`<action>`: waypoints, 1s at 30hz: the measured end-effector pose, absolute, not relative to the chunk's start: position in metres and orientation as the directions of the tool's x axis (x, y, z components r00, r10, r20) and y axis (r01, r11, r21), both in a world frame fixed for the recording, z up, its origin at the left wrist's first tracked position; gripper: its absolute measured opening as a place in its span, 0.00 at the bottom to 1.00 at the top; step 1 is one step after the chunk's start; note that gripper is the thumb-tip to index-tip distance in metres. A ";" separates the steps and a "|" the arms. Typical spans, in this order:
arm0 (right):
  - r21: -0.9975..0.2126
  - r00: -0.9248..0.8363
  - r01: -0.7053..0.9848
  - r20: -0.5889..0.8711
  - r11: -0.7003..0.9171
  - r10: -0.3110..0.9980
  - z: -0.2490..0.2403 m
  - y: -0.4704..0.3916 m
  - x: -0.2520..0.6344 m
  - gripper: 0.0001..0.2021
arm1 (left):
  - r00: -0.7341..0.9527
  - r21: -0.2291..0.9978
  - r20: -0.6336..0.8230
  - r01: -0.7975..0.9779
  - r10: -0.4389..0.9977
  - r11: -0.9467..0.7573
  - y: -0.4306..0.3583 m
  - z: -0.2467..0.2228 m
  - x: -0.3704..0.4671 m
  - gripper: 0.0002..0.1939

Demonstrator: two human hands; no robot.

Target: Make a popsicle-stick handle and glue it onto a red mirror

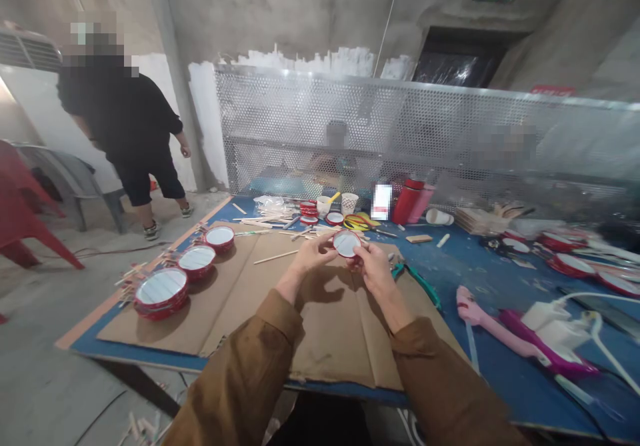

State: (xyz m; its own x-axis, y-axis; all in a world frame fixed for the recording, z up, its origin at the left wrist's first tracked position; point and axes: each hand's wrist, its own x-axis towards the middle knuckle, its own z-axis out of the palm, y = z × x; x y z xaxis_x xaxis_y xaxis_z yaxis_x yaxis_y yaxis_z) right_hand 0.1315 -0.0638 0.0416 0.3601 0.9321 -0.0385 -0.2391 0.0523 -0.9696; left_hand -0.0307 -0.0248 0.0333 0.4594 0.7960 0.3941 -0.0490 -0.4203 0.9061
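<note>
Between my two hands, above the cardboard sheet (320, 343), is a small round drum (346, 243) with a white face and a red rim. My left hand (315, 257) grips its left edge with thumb and fingers. On the other side, my right hand (373, 266) has its thumb at the lower right of the rim, with the fingers closed around it. Three groups of larger red drums, a big one (161, 289), a middle one (197, 259) and a smaller one (220, 236), sit at the left with thin sticks beside them.
Teal-handled pliers (423, 286) lie right of my hands. A pink glue gun (493, 319) and a purple power strip (570, 359) occupy the right side. Wooden sticks, paper cups (349, 203) and a red bottle (407, 201) stand toward the mesh panel (300, 113). A person (123, 113) is at the left.
</note>
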 end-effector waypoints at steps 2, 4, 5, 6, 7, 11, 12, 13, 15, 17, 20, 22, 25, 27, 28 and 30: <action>-0.975 0.360 -0.214 -0.016 0.066 0.933 0.041 -0.064 0.132 0.10 | 0.443 0.911 0.382 -0.032 0.811 -0.412 -0.025 0.033 -0.030 0.31; -0.982 0.364 -0.169 0.016 0.083 0.931 0.040 -0.063 0.132 0.11 | 0.417 0.913 0.375 -0.013 0.828 -0.407 -0.025 0.032 -0.030 0.30; -0.986 0.370 -0.139 0.036 0.094 0.928 0.039 -0.063 0.133 0.11 | 0.404 0.913 0.377 -0.009 0.833 -0.408 -0.024 0.032 -0.030 0.29; -0.989 0.376 -0.107 0.057 0.104 0.925 0.037 -0.062 0.133 0.12 | 0.393 0.910 0.386 -0.013 0.835 -0.414 -0.023 0.031 -0.029 0.28; -0.990 0.379 -0.077 0.077 0.114 0.922 0.036 -0.061 0.133 0.12 | 0.381 0.906 0.399 -0.023 0.834 -0.423 -0.022 0.029 -0.028 0.27; -0.989 0.358 0.041 0.145 0.140 0.923 0.032 -0.059 0.134 0.15 | 0.325 0.890 0.442 -0.047 0.836 -0.453 -0.012 0.022 -0.021 0.20; -0.987 0.352 0.078 0.162 0.144 0.922 0.032 -0.059 0.134 0.15 | 0.307 0.890 0.442 -0.033 0.843 -0.455 -0.010 0.020 -0.020 0.19; -0.982 0.345 0.119 0.179 0.146 0.921 0.031 -0.059 0.133 0.14 | 0.288 0.889 0.441 -0.008 0.850 -0.458 -0.008 0.019 -0.019 0.18; -0.967 0.322 0.211 0.206 0.142 0.924 0.031 -0.060 0.131 0.13 | 0.252 0.875 0.454 0.055 0.854 -0.481 -0.005 0.018 -0.019 0.16; -0.944 0.292 0.297 0.232 0.143 0.928 0.030 -0.062 0.129 0.11 | 0.229 0.847 0.487 0.111 0.843 -0.519 -0.005 0.018 -0.020 0.15; -0.901 0.256 0.405 0.279 0.159 0.926 0.027 -0.064 0.127 0.07 | 0.219 0.813 0.526 0.155 0.822 -0.562 -0.008 0.019 -0.024 0.12; -0.865 0.234 0.473 0.310 0.170 0.922 0.024 -0.064 0.127 0.06 | 0.219 0.807 0.529 0.169 0.820 -0.566 -0.009 0.021 -0.025 0.11; -0.806 0.198 0.559 0.358 0.195 0.912 0.021 -0.064 0.128 0.04 | 0.234 0.811 0.514 0.181 0.825 -0.556 -0.011 0.024 -0.027 0.10; -0.773 0.174 0.599 0.379 0.208 0.909 0.021 -0.065 0.128 0.04 | 0.252 0.810 0.507 0.188 0.824 -0.556 -0.012 0.026 -0.028 0.09; -0.760 0.164 0.614 0.386 0.212 0.908 0.022 -0.065 0.128 0.04 | 0.259 0.809 0.504 0.192 0.824 -0.555 -0.012 0.027 -0.028 0.09; -0.737 0.143 0.639 0.396 0.221 0.907 0.023 -0.067 0.127 0.04 | 0.266 0.811 0.493 0.205 0.829 -0.548 -0.011 0.028 -0.029 0.09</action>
